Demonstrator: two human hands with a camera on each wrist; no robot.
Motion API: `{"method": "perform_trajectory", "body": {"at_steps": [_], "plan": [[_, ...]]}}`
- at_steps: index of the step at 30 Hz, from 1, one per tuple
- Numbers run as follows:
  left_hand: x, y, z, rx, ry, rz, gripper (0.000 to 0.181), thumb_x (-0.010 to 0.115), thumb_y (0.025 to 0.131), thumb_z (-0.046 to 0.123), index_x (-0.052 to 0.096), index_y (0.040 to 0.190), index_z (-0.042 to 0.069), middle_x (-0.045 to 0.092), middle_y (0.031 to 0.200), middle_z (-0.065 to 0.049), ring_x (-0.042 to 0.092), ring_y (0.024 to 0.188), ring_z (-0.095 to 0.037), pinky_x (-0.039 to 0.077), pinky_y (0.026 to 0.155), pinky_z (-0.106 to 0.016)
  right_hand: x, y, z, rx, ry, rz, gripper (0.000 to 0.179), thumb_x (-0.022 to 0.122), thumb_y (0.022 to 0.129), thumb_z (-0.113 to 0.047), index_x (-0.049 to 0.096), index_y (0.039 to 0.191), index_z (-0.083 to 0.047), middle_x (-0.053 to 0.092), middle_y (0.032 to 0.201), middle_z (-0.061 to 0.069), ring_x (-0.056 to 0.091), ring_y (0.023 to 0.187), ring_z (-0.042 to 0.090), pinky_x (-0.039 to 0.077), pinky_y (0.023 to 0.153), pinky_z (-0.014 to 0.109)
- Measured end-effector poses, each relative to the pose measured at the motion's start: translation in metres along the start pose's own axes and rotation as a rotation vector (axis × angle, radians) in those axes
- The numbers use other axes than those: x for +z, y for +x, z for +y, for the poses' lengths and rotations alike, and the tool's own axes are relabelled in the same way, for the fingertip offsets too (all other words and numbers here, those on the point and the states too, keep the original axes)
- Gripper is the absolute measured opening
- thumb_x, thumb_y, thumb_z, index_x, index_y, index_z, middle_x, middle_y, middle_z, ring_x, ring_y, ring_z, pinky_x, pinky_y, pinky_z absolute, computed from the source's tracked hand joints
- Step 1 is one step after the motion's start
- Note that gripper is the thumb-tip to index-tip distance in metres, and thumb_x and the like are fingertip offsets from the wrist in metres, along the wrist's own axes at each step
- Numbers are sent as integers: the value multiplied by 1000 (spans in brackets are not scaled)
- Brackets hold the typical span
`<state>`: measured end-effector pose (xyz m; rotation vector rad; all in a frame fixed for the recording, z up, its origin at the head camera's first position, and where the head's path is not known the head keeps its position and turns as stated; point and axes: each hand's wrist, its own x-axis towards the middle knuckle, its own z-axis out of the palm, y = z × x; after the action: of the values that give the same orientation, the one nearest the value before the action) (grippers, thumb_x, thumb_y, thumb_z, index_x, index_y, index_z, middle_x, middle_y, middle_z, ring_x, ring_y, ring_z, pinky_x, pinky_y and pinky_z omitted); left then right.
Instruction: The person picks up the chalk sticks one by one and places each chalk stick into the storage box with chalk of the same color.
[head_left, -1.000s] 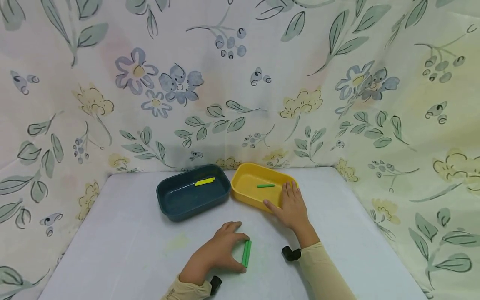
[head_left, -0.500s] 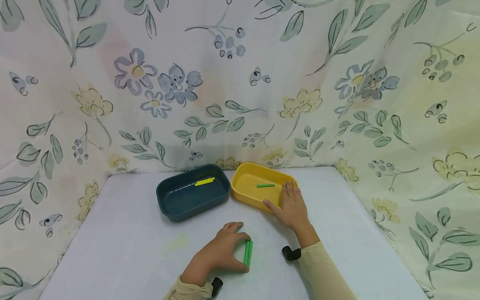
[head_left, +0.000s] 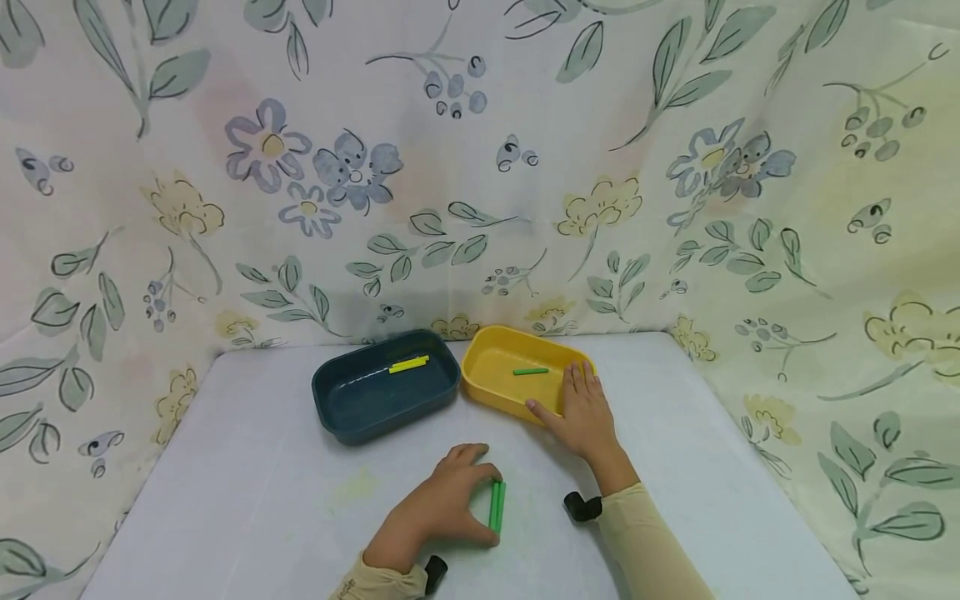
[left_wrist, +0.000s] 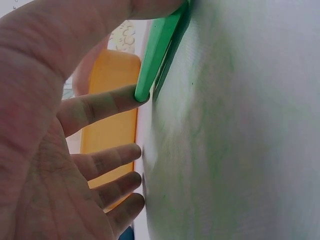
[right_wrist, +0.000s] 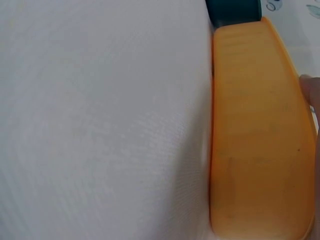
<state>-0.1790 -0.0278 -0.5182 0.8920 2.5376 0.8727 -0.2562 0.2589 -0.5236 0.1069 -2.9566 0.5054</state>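
Note:
My left hand (head_left: 442, 502) pinches a pair of green sticks (head_left: 498, 508) by their ends, thumb at the near end and index finger at the far end. In the left wrist view, a faceted green stick (left_wrist: 156, 57) runs between thumb and index finger, close to the white cloth; the other fingers are spread. My right hand (head_left: 587, 421) rests on the right side of the yellow tray (head_left: 491, 395), fingers straight and thumb at the near rim. Inside that tray lies a single green stick (head_left: 530, 372). The right wrist view shows the tray's outer wall (right_wrist: 260, 135).
A dark teal tray (head_left: 360, 429) touches the yellow tray on its left and holds yellow sticks (head_left: 408, 364). White cloth (head_left: 247, 492) covers the table, with faint yellow and green marks. A floral curtain (head_left: 450, 183) stands behind and along both sides.
My left hand has shifted slightly to the right with the green sticks. My right hand stays on the yellow tray.

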Motion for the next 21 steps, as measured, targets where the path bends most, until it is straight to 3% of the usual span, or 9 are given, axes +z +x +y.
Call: {"method": "perform_trajectory", "body": {"at_steps": [21], "plan": [[-2,-1,1,21,-4,30,70,94,73,57,69,131,26,41,166,-13,32,156,-37,39,119,-67,-1,0,0,2,-15,1,121,42,94,-87,22,165,9,19,175,26,3,167,39,11,134,58]]}}
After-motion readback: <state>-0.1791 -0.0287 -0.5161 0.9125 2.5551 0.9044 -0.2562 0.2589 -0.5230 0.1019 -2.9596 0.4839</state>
